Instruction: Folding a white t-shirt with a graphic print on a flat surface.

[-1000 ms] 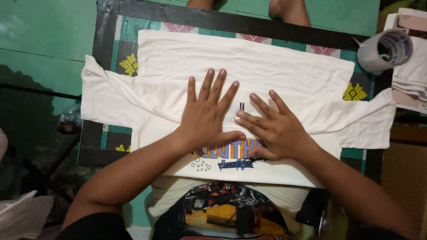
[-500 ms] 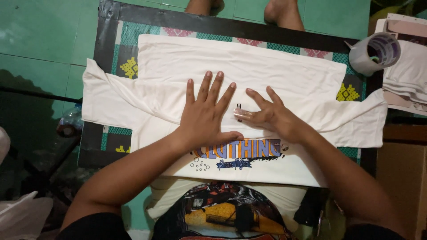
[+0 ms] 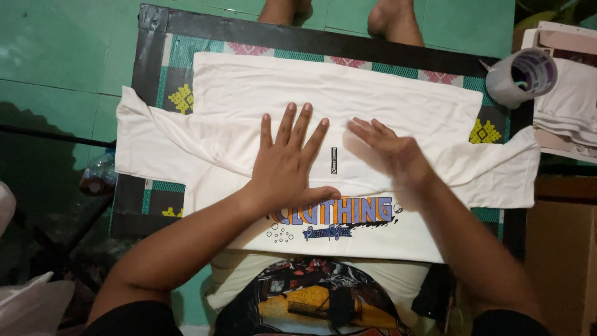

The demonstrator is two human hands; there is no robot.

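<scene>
A white T-shirt (image 3: 323, 99) lies spread on a small table, its sleeves hanging off both sides and a coloured print near its front edge. My left hand (image 3: 287, 163) presses flat on the shirt's middle, fingers spread, beside a small dark label (image 3: 334, 160). My right hand (image 3: 388, 149) also rests flat on the cloth, a little to the right of the label, fingers pointing left and up. Neither hand grips anything.
The table (image 3: 180, 68) has a black rim and a green patterned top. A roll of tape (image 3: 521, 76) stands at its far right corner, next to folded white cloth (image 3: 569, 99). Another person's bare feet (image 3: 388, 18) stand beyond the far edge. A cardboard box (image 3: 563, 255) sits at right.
My right hand has slid to the right across the shirt, away from the label. The left hand stays pressed in place. The view has shifted slightly.
</scene>
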